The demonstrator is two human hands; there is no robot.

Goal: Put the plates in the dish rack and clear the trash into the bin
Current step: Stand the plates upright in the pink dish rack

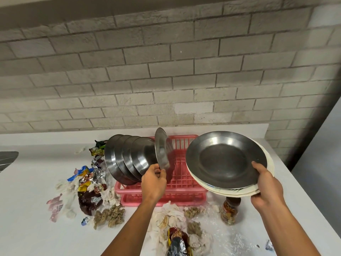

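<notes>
A pink plastic dish rack [184, 145] stands on the white counter by the brick wall. Several steel plates [129, 159] lean upright in its left end. My left hand [154, 180] pinches the lower rim of another steel plate [162, 148], held on edge over the rack just right of that row. My right hand [267, 185] grips a small stack held above the rack's right side: a steel plate [223, 159] on top, white plates [265, 163] beneath. Wrappers and crumpled tissues [86, 183] lie left of the rack. No bin is in view.
More tissue, brown clumps and a foil snack bag [178, 242] lie at the counter's near edge. A small jar [230, 211] stands under the held stack. Clear plastic film [227, 237] lies on the counter's right. A steel object [8, 157] juts in at far left.
</notes>
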